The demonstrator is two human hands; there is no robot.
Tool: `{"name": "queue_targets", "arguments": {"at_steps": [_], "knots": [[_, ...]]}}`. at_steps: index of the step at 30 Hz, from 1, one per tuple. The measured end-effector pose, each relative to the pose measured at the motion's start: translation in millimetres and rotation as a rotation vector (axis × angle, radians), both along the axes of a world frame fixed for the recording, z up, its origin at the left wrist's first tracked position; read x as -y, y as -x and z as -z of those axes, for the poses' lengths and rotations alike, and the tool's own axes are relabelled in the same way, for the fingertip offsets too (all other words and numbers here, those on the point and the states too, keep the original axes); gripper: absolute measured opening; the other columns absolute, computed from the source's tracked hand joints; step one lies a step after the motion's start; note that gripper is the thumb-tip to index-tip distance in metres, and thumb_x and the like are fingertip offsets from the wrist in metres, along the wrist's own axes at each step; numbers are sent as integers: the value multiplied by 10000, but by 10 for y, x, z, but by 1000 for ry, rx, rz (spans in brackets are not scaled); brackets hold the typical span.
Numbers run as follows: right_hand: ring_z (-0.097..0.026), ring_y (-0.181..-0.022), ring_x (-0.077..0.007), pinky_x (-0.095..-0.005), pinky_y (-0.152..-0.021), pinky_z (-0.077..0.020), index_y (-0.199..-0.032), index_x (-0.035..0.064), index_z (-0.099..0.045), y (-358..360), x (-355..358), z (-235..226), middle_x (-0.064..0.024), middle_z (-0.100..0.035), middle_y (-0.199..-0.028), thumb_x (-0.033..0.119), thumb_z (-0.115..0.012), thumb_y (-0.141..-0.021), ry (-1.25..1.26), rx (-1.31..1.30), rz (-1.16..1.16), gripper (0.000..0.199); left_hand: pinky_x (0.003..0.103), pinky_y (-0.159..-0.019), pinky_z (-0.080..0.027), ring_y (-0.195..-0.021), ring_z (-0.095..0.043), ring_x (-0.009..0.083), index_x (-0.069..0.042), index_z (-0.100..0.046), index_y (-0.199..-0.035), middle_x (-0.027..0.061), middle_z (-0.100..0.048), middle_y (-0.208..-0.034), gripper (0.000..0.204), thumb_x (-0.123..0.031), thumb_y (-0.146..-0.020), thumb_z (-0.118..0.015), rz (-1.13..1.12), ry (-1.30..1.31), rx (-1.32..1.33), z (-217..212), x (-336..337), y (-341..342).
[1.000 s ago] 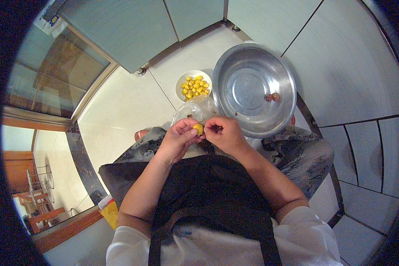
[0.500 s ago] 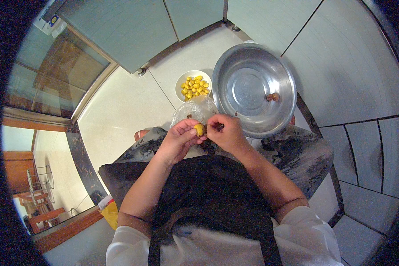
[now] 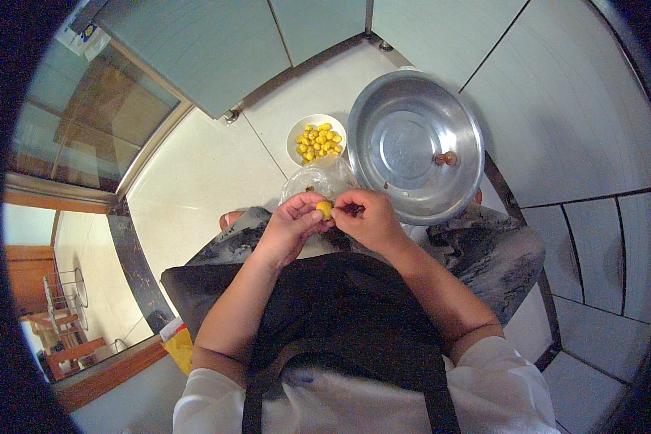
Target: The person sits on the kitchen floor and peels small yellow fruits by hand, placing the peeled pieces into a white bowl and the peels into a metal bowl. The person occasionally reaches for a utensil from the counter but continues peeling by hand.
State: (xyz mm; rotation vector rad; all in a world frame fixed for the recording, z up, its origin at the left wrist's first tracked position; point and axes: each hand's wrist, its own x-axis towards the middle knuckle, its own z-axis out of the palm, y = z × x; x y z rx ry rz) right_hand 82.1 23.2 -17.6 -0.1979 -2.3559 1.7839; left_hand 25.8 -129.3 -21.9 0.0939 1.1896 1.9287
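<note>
A peeled yellow chestnut [image 3: 324, 210] is pinched between the thumb and fingers of my left hand [image 3: 291, 230]. My right hand [image 3: 375, 223] is closed beside it, fingertips against its right side, with dark brown bits of chestnut shell [image 3: 353, 209] within the curled fingers. Both hands are over a clear plastic bag [image 3: 295, 189], which has a small brown scrap in it. Beyond the bag, a white bowl [image 3: 291, 145] holds several peeled yellow chestnuts [image 3: 317, 142]. To the right, two brown unpeeled chestnuts [image 3: 450, 158] lie in a wide steel basin [image 3: 383, 137].
Grey cabinets [image 3: 579, 108] close in the far side and the right. Pale floor tiles [image 3: 202, 166] spread to the left, towards a glass-paned door [image 3: 87, 108]. A yellow and red packet [image 3: 179, 347] is by my left elbow. My knees sit on either side of the bag.
My right fingertips have shifted slightly at the chestnut's side, and the chestnut has turned a little in my left hand. Bowl, bag and basin stay where they were.
</note>
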Motion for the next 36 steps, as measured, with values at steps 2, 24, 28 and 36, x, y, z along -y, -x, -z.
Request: {"name": "queue_targets", "arguments": {"at_steps": [2,24,28,36], "knots": [[-548,-539,-144,-267,-514,-444,-670,13,-566,2,-7,25,-84,-572,-620,110,-626,-621,3,0,-11,124,262,-711,-447,-808,-538,163,-24,-466,-977,82,-532,-922,205,-37,-773,-486,11,-1,-10,2,0,2],[-553,-563,-154,-277,-540,-448,-680,14,-567,8,-13,33,-86,-574,-624,104,-603,-626,5,44,-28,111,273,-734,-444,-832,-533,166,-26,-469,-990,83,-529,-939,213,-28,-777,-476,20,7,-28,3,-10,-12],[-547,-561,-139,-274,-536,-445,-679,17,-560,9,-14,50,-75,-572,-619,106,-594,-630,76,51,5,108,272,-726,-447,-826,-536,172,-23,-467,-990,86,-530,-935,209,-44,-781,-476,50,-40,-1,-17,-4,-10],[-542,-579,-123,-258,-550,-440,-713,20,-555,30,-64,70,-60,-579,-648,119,-585,-647,102,120,94,124,278,-702,-461,-817,-545,193,-15,-468,-993,98,-527,-939,226,-107,-787,-486,19,-214,110,-43,28,-1]]}}
